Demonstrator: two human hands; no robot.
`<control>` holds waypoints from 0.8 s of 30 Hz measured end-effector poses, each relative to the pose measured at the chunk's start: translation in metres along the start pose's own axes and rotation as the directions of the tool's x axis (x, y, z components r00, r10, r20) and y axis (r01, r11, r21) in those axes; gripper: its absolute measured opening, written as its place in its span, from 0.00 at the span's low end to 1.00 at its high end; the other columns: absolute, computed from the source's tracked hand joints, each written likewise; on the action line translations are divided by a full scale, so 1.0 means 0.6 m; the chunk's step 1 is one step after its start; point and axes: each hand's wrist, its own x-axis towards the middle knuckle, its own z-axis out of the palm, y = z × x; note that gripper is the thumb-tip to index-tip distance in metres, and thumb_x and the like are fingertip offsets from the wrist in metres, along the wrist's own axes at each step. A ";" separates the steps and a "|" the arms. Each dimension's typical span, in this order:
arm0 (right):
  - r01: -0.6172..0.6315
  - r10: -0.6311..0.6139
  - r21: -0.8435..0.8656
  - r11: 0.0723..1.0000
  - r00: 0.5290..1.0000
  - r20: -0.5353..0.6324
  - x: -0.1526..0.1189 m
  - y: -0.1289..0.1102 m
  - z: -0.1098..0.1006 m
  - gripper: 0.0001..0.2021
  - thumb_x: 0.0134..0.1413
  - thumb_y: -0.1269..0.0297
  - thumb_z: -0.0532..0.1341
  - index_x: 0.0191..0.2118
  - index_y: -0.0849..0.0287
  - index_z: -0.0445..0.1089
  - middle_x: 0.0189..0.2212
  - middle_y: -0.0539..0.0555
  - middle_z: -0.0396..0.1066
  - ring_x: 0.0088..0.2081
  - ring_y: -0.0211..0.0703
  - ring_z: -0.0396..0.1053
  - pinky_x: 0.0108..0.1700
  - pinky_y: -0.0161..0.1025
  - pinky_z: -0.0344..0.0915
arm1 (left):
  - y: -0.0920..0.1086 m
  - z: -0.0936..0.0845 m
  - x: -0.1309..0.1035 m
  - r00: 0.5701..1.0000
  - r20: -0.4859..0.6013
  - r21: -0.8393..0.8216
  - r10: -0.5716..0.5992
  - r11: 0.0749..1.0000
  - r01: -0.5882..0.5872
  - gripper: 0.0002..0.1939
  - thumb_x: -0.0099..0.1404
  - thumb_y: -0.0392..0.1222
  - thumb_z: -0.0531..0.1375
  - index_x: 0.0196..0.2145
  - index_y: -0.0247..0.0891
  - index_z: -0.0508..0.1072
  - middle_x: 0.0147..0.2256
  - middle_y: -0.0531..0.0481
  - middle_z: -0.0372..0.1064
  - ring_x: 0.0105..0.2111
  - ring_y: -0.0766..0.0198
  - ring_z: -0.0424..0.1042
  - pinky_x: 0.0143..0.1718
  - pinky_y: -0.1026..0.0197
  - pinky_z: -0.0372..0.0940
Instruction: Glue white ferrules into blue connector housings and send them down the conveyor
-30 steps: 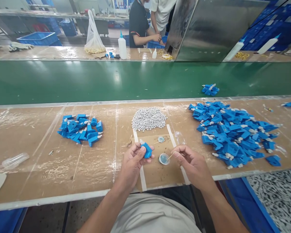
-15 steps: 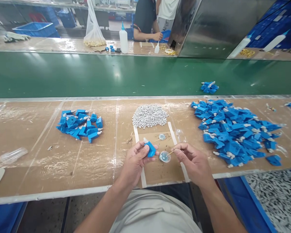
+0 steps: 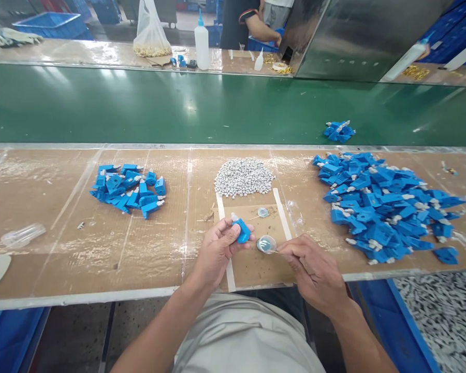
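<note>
A blue piece with a whitish tip (image 3: 242, 231) is pinched between the thumb and fingers of my left hand (image 3: 220, 247). My right hand (image 3: 314, 269) grips a thin wooden stick (image 3: 278, 252), whose far end reaches the small clear cup (image 3: 266, 244) of bluish liquid. Behind that cup lies a smaller round dish (image 3: 263, 212) with another stick beside it. A heap of small grey-white pieces (image 3: 244, 177) sits farther back, between the two white tape strips.
Blue pieces form a small pile (image 3: 128, 190) at left and a large pile (image 3: 384, 207) at right. Beyond the green belt (image 3: 140, 109) stand a white bottle (image 3: 201, 46) and a bag (image 3: 150, 31). A person's arm (image 3: 262, 28) shows there. Blue bin (image 3: 404, 321) lower right.
The view has tilted down slightly. My right hand has turned more palm-down, and its stick now lies lower, at the cup's right edge. My left hand still holds the blue piece.
</note>
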 end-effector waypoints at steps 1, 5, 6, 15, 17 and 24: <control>-0.012 0.012 -0.012 1.000 1.000 -0.020 0.000 0.000 0.000 0.11 0.65 0.77 0.56 0.44 0.52 0.68 0.36 0.53 0.75 0.38 0.47 0.72 0.41 0.46 0.67 | -0.001 0.000 0.000 1.000 0.000 0.001 0.001 1.000 -0.001 0.16 0.63 0.47 0.69 0.42 0.32 0.75 0.42 0.40 0.78 0.40 0.57 0.80 0.38 0.63 0.73; -0.024 0.020 -0.069 0.997 0.998 -0.063 -0.003 0.001 0.003 0.10 0.65 0.77 0.55 0.44 0.53 0.66 0.35 0.53 0.72 0.38 0.47 0.70 0.41 0.47 0.66 | -0.003 -0.001 0.001 1.000 -0.003 -0.001 0.003 1.000 -0.003 0.16 0.63 0.47 0.69 0.42 0.32 0.76 0.41 0.41 0.78 0.39 0.57 0.80 0.38 0.63 0.73; -0.013 0.009 -0.077 0.997 0.998 -0.056 -0.004 0.001 0.005 0.11 0.65 0.77 0.55 0.44 0.53 0.66 0.35 0.53 0.72 0.37 0.47 0.70 0.41 0.47 0.66 | -0.003 -0.001 0.001 1.000 -0.003 -0.003 0.004 1.000 -0.004 0.15 0.63 0.46 0.69 0.42 0.32 0.76 0.41 0.41 0.78 0.39 0.58 0.80 0.37 0.63 0.73; -0.020 0.011 -0.087 0.996 0.995 -0.100 -0.028 -0.005 0.011 0.09 0.66 0.76 0.53 0.42 0.52 0.64 0.34 0.53 0.70 0.37 0.48 0.69 0.39 0.47 0.66 | -0.003 -0.005 0.001 1.000 -0.008 -0.041 0.000 0.999 -0.001 0.15 0.63 0.45 0.69 0.41 0.32 0.75 0.41 0.41 0.77 0.40 0.58 0.79 0.40 0.63 0.72; -0.053 0.044 -0.071 0.996 0.992 -0.121 -0.034 -0.004 0.009 0.08 0.66 0.75 0.53 0.42 0.52 0.64 0.34 0.53 0.69 0.37 0.49 0.69 0.40 0.47 0.66 | -0.004 -0.006 0.002 1.000 -0.007 -0.047 0.003 0.999 -0.003 0.15 0.63 0.45 0.69 0.40 0.32 0.75 0.40 0.41 0.77 0.40 0.58 0.79 0.40 0.63 0.72; -0.252 0.273 0.111 0.961 0.929 -0.249 -0.042 0.007 0.038 0.05 0.69 0.68 0.54 0.42 0.53 0.66 0.36 0.53 0.68 0.40 0.48 0.70 0.42 0.45 0.66 | -0.004 -0.005 0.003 1.000 -0.015 -0.057 0.006 0.998 -0.007 0.15 0.62 0.44 0.70 0.40 0.31 0.75 0.39 0.42 0.77 0.39 0.58 0.79 0.39 0.63 0.73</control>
